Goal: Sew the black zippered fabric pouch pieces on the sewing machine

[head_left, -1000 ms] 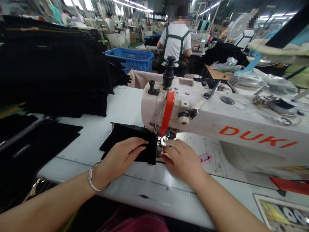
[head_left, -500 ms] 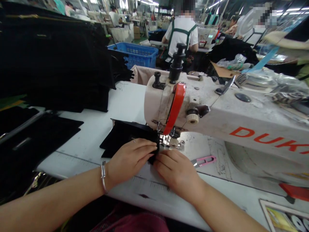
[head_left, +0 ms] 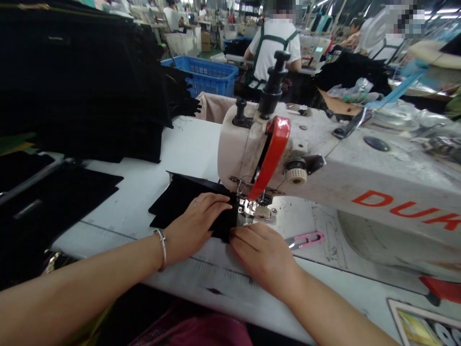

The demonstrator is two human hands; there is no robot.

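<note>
A black fabric piece (head_left: 176, 197) lies on the white table under the presser foot (head_left: 256, 210) of a cream sewing machine (head_left: 324, 173) with a red guard. My left hand (head_left: 194, 221), with a bracelet on its wrist, rests flat on the fabric, fingers stretched toward the foot. My right hand (head_left: 262, 252) lies just before the foot, fingertips pressed on the fabric's near right edge.
A tall stack of black pieces (head_left: 82, 81) stands at the left, with more black pieces (head_left: 54, 202) in front of it. Pink thread snips (head_left: 306, 239) lie right of my hand. A blue basket (head_left: 205, 77) and people at other machines are behind.
My right hand has drawn back from the presser foot to the fabric's near edge. My left hand slid a little toward the foot. The view has shifted slightly.
</note>
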